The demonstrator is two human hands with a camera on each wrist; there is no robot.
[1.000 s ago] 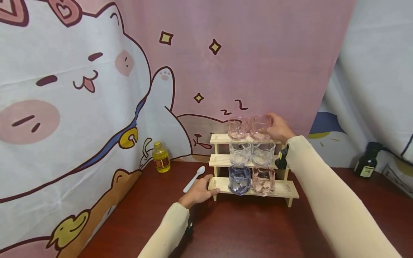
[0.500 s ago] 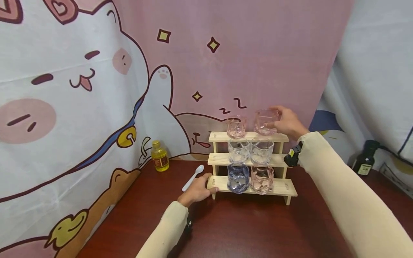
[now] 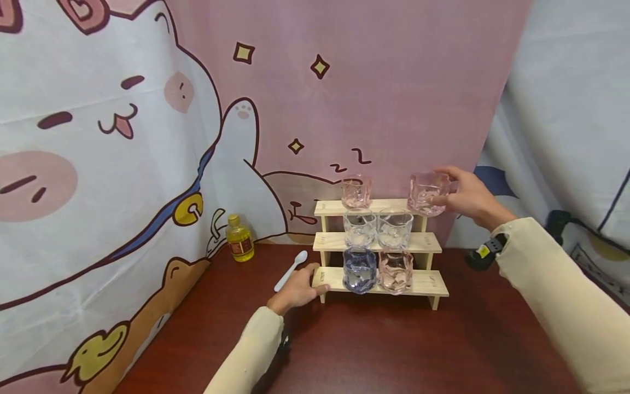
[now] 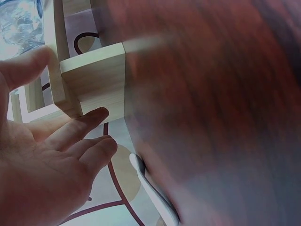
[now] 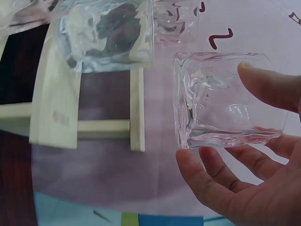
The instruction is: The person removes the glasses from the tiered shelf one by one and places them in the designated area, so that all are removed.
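Note:
My right hand [image 3: 472, 194] grips a pink glass cup [image 3: 427, 192] between thumb and fingers, in front of the right end of the top step of a three-step wooden rack [image 3: 428, 282]. In the right wrist view the same cup [image 5: 225, 101] is apart from the rack's boards. My left hand [image 3: 297, 287] holds the left end of the bottom step, thumb over the board and fingers at its side. Another pink cup [image 3: 356, 192] stands on the top step. Two clear cups [image 3: 359, 229] are on the middle step; a blue cup [image 3: 359, 271] and a pinkish cup [image 3: 395, 272] are below.
A white spoon [image 3: 290, 272] lies on the dark red table [image 3: 364, 350] beside my left hand. A small bottle of yellow liquid [image 3: 240, 239] stands at the back left. A dark bottle [image 3: 558, 224] is partly hidden behind the right sleeve. Printed cloth hangs behind.
My right hand has lifted the pink cup off the top step and carried it rightward, away from the other pink cup. The left hand stays at the rack.

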